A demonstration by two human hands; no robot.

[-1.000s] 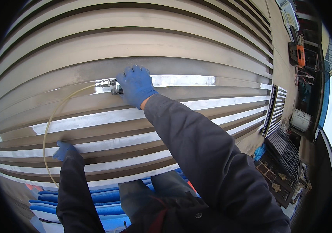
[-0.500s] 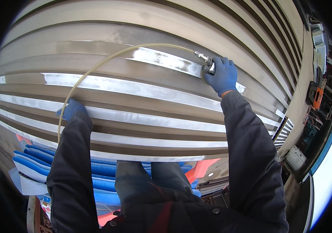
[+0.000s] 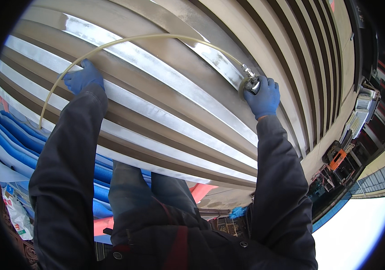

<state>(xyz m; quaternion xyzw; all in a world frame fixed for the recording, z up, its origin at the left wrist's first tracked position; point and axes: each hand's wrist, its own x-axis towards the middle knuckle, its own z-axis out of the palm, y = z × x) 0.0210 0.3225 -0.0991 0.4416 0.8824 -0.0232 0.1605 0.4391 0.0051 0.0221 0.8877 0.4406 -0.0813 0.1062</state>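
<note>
My right hand, in a blue glove, is wrapped round a small air-powered sander with a shiny metal body. The sander's round pad lies against a slat of a large beige-brown slatted metal panel; its contact face is hidden. From the sander's metal fitting a yellowish air hose arcs leftward over the panel. My left hand, also gloved in blue, grips one slat at the left, thumb above and fingers below its edge. The hose crosses by those fingers. Several slats show bright bare-metal strips.
Blue padded sheets lie below the panel at left, beside a white plastic bag. A red-pink bar shows beside my legs. An orange machine and stacked materials stand off to the right.
The view has turned, so the slats now slope down to the right. My right hand keeps the sander against the panel. My left hand appears higher, its fingers more plainly round a slat.
</note>
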